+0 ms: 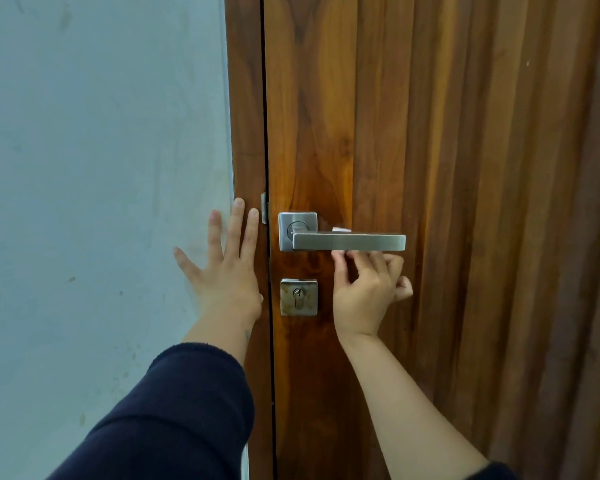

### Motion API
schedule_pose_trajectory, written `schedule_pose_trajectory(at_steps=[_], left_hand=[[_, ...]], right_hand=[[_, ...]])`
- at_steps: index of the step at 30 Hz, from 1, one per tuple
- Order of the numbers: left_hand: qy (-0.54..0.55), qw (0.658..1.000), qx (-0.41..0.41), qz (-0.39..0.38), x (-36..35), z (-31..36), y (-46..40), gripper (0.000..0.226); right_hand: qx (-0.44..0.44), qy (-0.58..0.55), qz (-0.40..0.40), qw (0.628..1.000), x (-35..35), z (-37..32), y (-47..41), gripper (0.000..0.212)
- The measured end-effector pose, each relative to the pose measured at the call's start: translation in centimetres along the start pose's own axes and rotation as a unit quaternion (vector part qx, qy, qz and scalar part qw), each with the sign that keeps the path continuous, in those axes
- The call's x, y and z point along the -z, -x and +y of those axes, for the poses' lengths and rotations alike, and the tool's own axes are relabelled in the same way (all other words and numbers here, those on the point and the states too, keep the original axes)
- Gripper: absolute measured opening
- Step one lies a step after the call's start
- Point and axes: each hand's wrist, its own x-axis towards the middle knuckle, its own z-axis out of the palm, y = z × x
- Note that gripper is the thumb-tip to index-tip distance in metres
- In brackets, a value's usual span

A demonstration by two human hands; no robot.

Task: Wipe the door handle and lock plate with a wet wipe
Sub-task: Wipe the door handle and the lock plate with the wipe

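Left hand point(227, 271) lies flat, fingers spread, on the frame point(245, 133); right hand point(364, 289) pinches a wipe point(340, 252) behind the handle point(349, 242), lock plate point(299, 297) between the hands.

Left hand point(227, 271) lies flat on the wall point(101, 168) and frame point(246, 116); right hand point(368, 289) pinches a white wipe point(341, 230) behind the handle point(349, 242).

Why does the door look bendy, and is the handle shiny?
Head view: the wide lens bows the door edge and frame; soft, even light, no hard shadows; the door handle shows a dull sheen, no glare; the lock plate looks stained; everything is fairly sharp.
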Motion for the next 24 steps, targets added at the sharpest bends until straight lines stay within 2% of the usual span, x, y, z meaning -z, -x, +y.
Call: schedule_pose_trajectory(at_steps=[2,6,8,11,13,18,21,24], left_hand=[[-0.002,1.000,-0.002,0.001,-0.1,0.0,0.0,0.134],[0.002,1.000,-0.001,0.005,-0.2,-0.1,-0.1,0.135],[0.000,1.000,-0.001,0.005,-0.2,-0.1,-0.1,0.135],[0.001,1.000,-0.001,0.000,-0.1,0.0,-0.1,0.136],[0.002,1.000,0.003,-0.002,0.0,0.0,-0.2,0.137],[0.003,1.000,-0.002,-0.006,0.1,0.0,0.0,0.136],[0.002,1.000,-0.002,-0.006,0.2,0.0,0.0,0.136],[0.000,1.000,-0.002,-0.007,0.3,0.0,0.0,0.136]], right_hand=[[-0.029,-0.030,-0.008,0.999,-0.6,-0.7,-1.1,0.014],[0.063,0.002,-0.019,0.998,-0.3,0.0,-0.1,0.012],[0.061,0.025,0.001,0.998,0.3,0.9,0.3,0.012],[0.022,0.033,-0.022,0.999,-0.3,0.4,-0.6,0.033],[0.040,0.027,-0.069,0.996,-0.8,-0.6,-1.0,0.046],[0.078,0.078,-0.081,0.991,0.3,1.5,1.1,0.029],[0.054,0.099,-0.084,0.990,0.3,1.2,0.2,0.035],[0.069,0.092,-0.114,0.987,0.2,0.0,0.2,0.041]])
